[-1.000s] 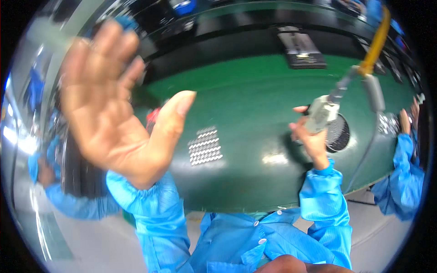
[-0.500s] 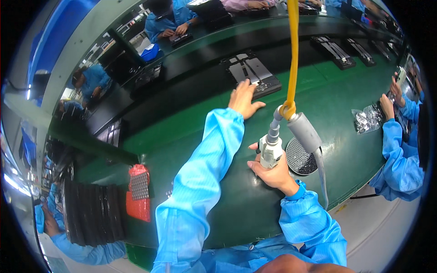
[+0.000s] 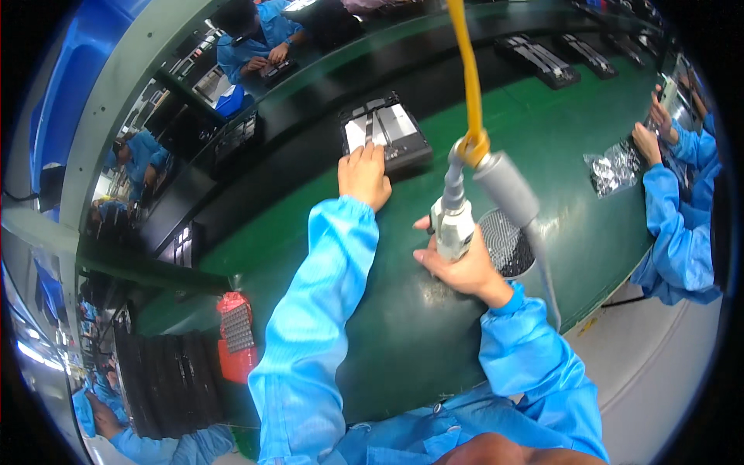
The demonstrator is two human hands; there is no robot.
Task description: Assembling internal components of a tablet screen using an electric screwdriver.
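My left hand [image 3: 364, 177] reaches out over the bench, its fingers hooked on the near edge of a flat black device housing [image 3: 408, 147] with pale panels and dark strips inside. The thumb's grip is mostly hidden. My right hand [image 3: 470, 271] is wrapped round a pale powered screwdriver [image 3: 453, 230], held upright above the bench. A yellow cord [image 3: 467, 70] holds the tool from above, and a grey cylinder [image 3: 506, 186] hangs beside it. Just behind my right hand sits a round dish [image 3: 508, 244] of small black parts, partly covered by the tool.
More housings [image 3: 539, 60] lie along the dark far strip. At right, a co-worker's hands [image 3: 651, 136] are near a clear bag of small parts [image 3: 612, 169]. A red packet [image 3: 236, 356] and a black stack [image 3: 167, 380] stand at left, below a green post [image 3: 155, 267].
My left hand has closed on the housing's near edge, and the housing has come nearer and turned a little. The right hand still holds the screwdriver. The whole view has shifted.
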